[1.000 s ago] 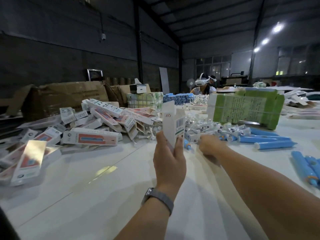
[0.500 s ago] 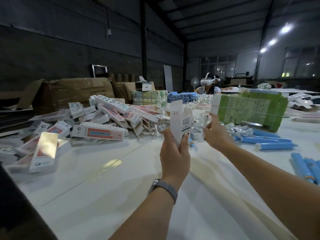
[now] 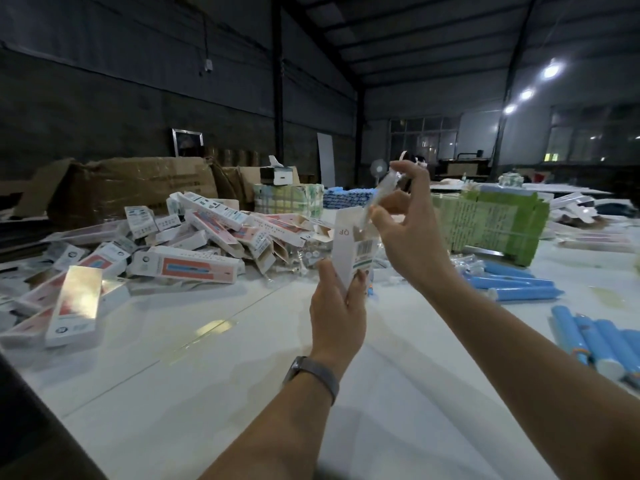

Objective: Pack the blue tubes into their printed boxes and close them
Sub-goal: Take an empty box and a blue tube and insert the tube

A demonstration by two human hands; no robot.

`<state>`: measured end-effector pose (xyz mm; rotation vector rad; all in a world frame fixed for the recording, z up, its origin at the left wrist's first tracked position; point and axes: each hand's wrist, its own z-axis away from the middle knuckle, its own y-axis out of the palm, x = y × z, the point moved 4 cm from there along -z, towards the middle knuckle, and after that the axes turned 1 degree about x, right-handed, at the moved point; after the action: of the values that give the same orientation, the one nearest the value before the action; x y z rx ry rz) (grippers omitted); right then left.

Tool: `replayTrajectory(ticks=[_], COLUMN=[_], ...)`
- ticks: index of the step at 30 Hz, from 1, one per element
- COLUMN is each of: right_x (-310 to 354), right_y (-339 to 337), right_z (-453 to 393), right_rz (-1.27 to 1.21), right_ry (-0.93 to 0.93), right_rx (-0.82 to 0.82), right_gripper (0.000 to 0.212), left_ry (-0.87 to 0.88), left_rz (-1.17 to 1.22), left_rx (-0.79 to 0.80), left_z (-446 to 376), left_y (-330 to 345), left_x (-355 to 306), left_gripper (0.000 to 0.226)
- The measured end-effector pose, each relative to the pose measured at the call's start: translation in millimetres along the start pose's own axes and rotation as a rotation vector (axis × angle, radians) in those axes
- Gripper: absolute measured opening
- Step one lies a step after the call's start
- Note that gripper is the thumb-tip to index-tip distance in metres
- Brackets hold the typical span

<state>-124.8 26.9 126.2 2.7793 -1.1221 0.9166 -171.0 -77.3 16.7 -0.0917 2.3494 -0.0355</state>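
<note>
A light, thin-walled printed box is held upright by its lower end in the left hand. A small clear-wrapped item, probably slippery, is pinched above its open top by the right hand. Blue tubes lie on the tabletop right of the hands; mid-body grasping seems best.

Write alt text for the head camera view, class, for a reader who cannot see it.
A person's left hand holds an open printed box upright while the right hand pinches a small clear packet at its open top. On the white table, a heap of printed boxes lies left and blue tubes lie right.
</note>
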Motion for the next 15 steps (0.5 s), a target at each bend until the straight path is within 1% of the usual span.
replayTrajectory(ticks=[3, 6, 8, 11, 15], right_x=[-6.1, -5.5, -5.7, -8.7, -16.9], right_y=[2.9, 3.8, 4.4, 6.9, 10.6], right_z=[4.9, 9.3, 13.6, 16.5, 15.0], right_rz=[0.262, 0.394, 0.456, 0.44, 0.249], right_ry=[-0.09, -0.226, -0.322, -0.349, -0.216], right_rx=[0.015, 0.0, -0.039, -0.043, 0.041], right_gripper=[0.039, 0.027, 0.019, 0.018, 0.016], left_ry=[-0.005, -0.018, -0.003, 0.006, -0.025], left_rz=[0.006, 0.024, 0.046, 0.072, 0.096], left_rx=[0.0, -0.004, 0.018, 0.043, 0.065], left_z=[0.0, -1.6, -0.1, 2.1, 1.9], left_y=[0.8, 1.0, 2.4, 3.2, 3.2], left_x=[0.3, 3.7, 2.0, 0.6, 1.8], left_gripper=[0.023, 0.023, 0.022, 0.026, 0.03])
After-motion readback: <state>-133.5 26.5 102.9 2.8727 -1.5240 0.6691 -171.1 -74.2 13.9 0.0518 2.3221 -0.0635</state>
